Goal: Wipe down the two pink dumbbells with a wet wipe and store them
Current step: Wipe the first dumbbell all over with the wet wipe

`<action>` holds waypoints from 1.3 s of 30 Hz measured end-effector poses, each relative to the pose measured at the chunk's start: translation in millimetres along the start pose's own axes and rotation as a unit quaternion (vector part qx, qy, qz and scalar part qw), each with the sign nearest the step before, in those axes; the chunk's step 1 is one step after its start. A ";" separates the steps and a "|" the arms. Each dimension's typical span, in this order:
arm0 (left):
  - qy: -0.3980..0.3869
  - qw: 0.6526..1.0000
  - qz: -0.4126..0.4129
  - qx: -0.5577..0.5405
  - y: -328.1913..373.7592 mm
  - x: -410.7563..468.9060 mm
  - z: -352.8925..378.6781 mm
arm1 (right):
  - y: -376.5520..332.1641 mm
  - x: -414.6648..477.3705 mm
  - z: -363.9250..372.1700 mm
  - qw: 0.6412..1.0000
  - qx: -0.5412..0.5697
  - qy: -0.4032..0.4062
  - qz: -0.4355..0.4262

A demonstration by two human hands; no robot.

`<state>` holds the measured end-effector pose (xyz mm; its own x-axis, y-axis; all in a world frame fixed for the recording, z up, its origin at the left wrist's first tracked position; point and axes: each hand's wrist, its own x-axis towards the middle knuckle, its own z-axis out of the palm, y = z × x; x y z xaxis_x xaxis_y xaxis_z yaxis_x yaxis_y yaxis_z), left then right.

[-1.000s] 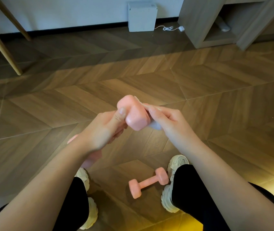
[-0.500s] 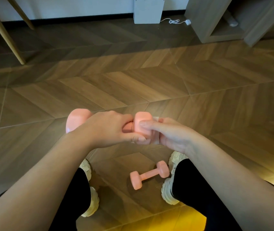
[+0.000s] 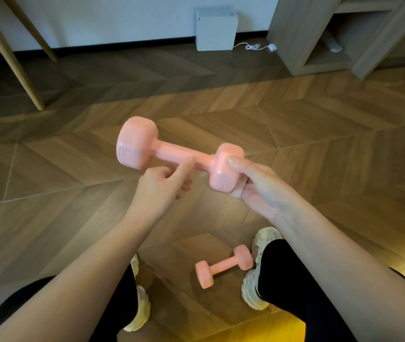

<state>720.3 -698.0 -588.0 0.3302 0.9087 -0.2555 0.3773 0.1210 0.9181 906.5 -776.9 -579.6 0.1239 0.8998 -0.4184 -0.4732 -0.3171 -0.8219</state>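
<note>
Centre of the frame: the dumbbell (image 3: 176, 154) is in the air above the floor (image 3: 73, 169), lying nearly level, its left head higher and further up the frame, its right head lower and nearer the person

The right hand (image 3: 258, 191) grasps that right head, thumb laid over its top face and fingers wrapped beneath it. So the grip sits at the very end of the weight, and the bar and the other head stick out free to the upper left of the hand. Something pale shows between the fingers under the head; what it is I cannot tell

The left hand (image 3: 159, 191) is just below the bar's middle. Its fingers are curled into the palm and hold nothing, while the thumb tip points up against the near side of the bar

The second dumbbell (image 3: 223, 266) lies on the floor at lower centre, between the two shoes, its right head touching or just beside the right shoe (image 3: 253, 290) and well apart from the left shoe (image 3: 142, 309)

Top of the frame: a white box (image 3: 215, 29) against the wall with a white cable (image 3: 253, 47) beside it, a shelf unit (image 3: 302, 33) at upper right, and wooden legs (image 3: 11, 60) at upper left
</note>
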 end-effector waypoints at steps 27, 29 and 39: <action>0.082 0.795 -0.133 -0.586 37.5 15.8 -7.5 | 11.4 -2.2 46.0 0.988 -0.024 -0.104 0.112; 0.100 0.798 -0.133 -0.579 36.6 18.3 -10.1 | 14.5 -0.9 46.8 0.990 -0.041 -0.094 0.092; 0.131 0.786 -0.140 -0.588 31.1 21.8 -21.4 | 17.7 1.2 53.9 0.987 -0.043 -0.136 0.068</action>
<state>720.7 -665.9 -558.6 0.1293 0.8129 -0.5679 -0.7074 0.4770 0.5216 851.2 -765.3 -573.8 -0.1803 0.8901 -0.4185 -0.3912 -0.4553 -0.7998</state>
